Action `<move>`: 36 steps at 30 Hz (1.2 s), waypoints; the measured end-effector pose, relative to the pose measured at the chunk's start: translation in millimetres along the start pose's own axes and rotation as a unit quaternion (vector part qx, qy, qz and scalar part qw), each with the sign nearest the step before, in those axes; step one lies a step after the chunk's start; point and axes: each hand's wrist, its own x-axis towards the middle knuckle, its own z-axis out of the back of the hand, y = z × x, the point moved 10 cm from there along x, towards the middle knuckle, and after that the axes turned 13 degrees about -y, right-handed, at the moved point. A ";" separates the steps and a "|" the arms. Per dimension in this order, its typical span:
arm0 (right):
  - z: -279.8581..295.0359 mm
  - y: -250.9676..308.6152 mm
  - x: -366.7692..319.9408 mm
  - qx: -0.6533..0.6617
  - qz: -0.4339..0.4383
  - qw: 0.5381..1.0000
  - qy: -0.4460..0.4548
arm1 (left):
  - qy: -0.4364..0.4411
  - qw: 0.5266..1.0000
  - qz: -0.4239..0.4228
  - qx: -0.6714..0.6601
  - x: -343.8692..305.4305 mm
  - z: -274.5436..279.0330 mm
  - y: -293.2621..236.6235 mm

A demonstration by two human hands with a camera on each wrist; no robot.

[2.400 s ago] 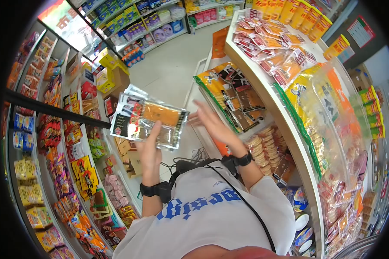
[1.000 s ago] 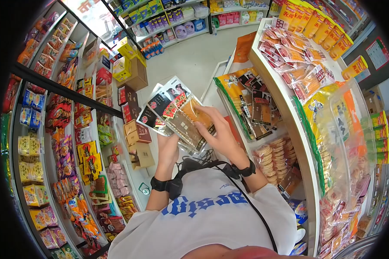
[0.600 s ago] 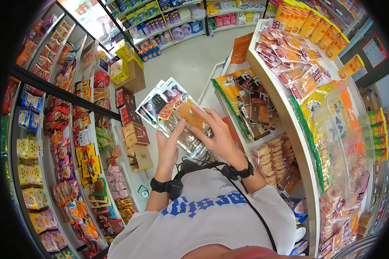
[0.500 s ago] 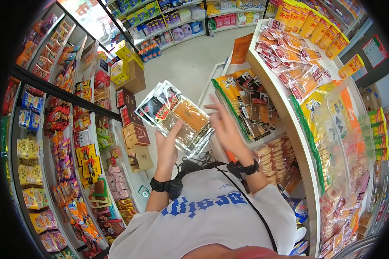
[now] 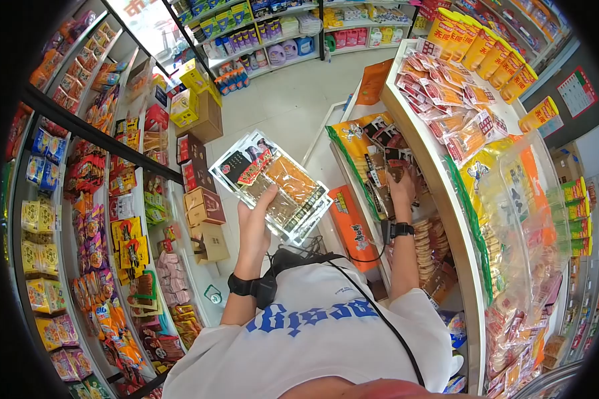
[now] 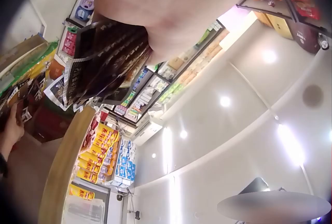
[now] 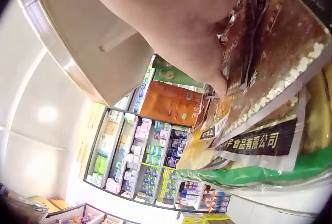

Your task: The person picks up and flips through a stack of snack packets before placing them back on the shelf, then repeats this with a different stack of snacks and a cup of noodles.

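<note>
My left hand (image 5: 254,219) grips a stack of flat clear-front snack packets (image 5: 289,183) with black and red labels, thumb across the front. Orange and brown slabs show through the plastic. In the left wrist view the stack's dark underside (image 6: 106,60) shows below the palm. My right hand (image 5: 402,189) reaches among dark snack packets (image 5: 381,130) in the side shelf. The right wrist view has that hand (image 7: 192,32) against a brown packet (image 7: 285,37); its fingertips are mostly hidden, and I cannot tell whether they pinch it.
A large yellow bag with a green edge (image 5: 345,143) lies under the shelf packets. Above, a white counter (image 5: 396,83) bears red-and-white packets and yellow tubs (image 5: 479,50). Snack shelves (image 5: 90,219) line the left, with cartons (image 5: 203,206) on the floor.
My right hand has left the packet stack and moved right into the shelf of dark packets. The left hand still holds the stack, earlier squared up between both hands.
</note>
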 end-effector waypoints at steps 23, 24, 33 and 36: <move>102.5 144.5 -68.7 0.400 0.177 0.899 0.002 | 0.027 0.998 -0.015 0.050 -7.3 -5.9 7.9; 120.3 168.1 -84.0 0.411 0.177 0.894 0.031 | 0.033 0.998 -0.019 0.059 -7.6 -9.2 9.8; 159.5 275.0 -179.1 0.406 0.474 0.775 0.103 | 0.091 0.989 -0.049 0.107 -3.5 -4.4 22.4; 170.3 278.0 -170.6 0.380 0.451 0.805 0.057 | 0.082 0.990 -0.065 0.091 -5.1 1.7 19.6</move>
